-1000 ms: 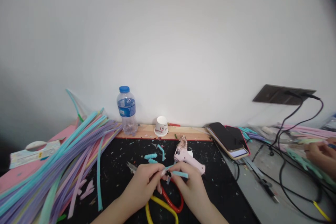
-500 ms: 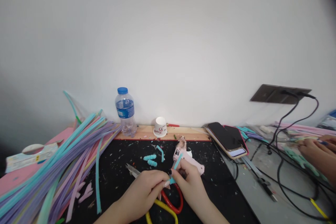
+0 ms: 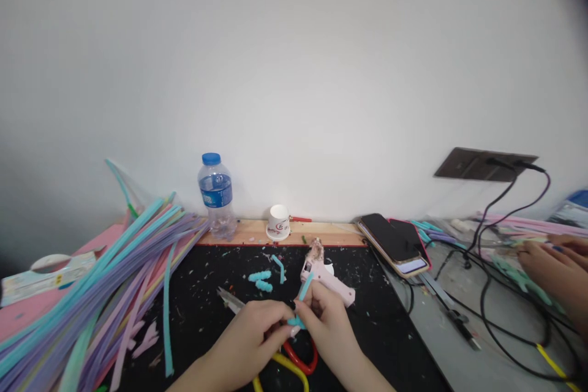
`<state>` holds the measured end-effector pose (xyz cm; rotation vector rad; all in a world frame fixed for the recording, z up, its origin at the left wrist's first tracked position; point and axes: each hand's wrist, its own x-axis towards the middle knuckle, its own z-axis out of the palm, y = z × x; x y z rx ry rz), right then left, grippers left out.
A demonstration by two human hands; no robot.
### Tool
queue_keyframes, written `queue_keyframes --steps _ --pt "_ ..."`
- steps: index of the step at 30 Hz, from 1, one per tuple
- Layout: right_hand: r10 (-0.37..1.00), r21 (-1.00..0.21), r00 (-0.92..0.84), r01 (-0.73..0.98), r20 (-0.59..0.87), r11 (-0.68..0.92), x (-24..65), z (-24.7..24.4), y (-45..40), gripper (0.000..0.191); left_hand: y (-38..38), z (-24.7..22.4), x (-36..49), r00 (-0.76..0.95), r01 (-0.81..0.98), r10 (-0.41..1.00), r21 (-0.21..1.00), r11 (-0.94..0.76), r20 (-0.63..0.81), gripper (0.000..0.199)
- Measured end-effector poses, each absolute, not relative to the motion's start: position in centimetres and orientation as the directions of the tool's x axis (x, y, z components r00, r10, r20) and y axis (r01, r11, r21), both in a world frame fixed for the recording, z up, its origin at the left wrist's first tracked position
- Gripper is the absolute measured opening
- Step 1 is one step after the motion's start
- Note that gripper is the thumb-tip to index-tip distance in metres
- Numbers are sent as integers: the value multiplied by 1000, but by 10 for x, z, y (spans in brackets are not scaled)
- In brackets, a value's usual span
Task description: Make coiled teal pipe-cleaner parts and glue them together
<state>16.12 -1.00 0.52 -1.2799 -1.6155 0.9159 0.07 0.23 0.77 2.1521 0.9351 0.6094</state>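
Observation:
A turquoise pipe cleaner [image 3: 305, 286] is pinched between my two hands, one end sticking up past the right fingers. My left hand [image 3: 252, 337] has thumb and fingers closed on its lower, bent part. My right hand [image 3: 328, 326] grips it between thumb and forefinger, close against the left fingertips. Beneath both hands lie scissors [image 3: 305, 364] with red and yellow handles, their blades pointing up and left. Just beyond the right hand rests a pink glue gun [image 3: 339, 288]. Two coiled turquoise pieces [image 3: 260, 276] and a short bent turquoise piece [image 3: 279, 268] lie on the black mat [image 3: 206, 272].
A large bundle of pastel pipe cleaners [image 3: 114, 269] spreads at left. Against the wall stand a plastic bottle [image 3: 215, 193] and a paper cup [image 3: 278, 224]. Phones [image 3: 392, 237] and black cables [image 3: 484, 294] lie at right, near another person's hands [image 3: 554, 263].
The view has shifted slightly. Between my fingers, the lower part of the pipe cleaner now shows as a small bend across the left fingertips. Both hands stay together.

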Motion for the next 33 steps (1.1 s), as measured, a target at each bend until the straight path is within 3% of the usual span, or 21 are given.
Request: queue_keyframes --steps 12,16,19,22,26,29,33 --pt "981 -932 -144 321 128 169 163 3 -5 19 4 11 -3 704 456 696 659 -597 143 19" --pt "983 -984 -181 176 -8 25 162 -1 -5 18 5 10 -4 735 476 660 576 -665 156 23" --pt "971 -996 -225 47 -85 -77 162 0 -4 20 3 12 -3 707 444 681 628 -639 193 20" --pt "986 -999 -165 -18 -24 -28 162 3 -3 24 2 14 -1 610 415 773 762 -497 173 17" --pt "994 -998 -95 -29 50 47 164 5 -4 20 2 12 3 523 278 852 952 -127 -39 38" --pt "994 -995 -63 53 85 88 165 7 -6 13 2 7 6 509 161 840 980 120 -186 45" --pt "976 -947 -83 236 203 217 165 10 -9 10 3 2 9 544 61 782 944 325 -304 51"
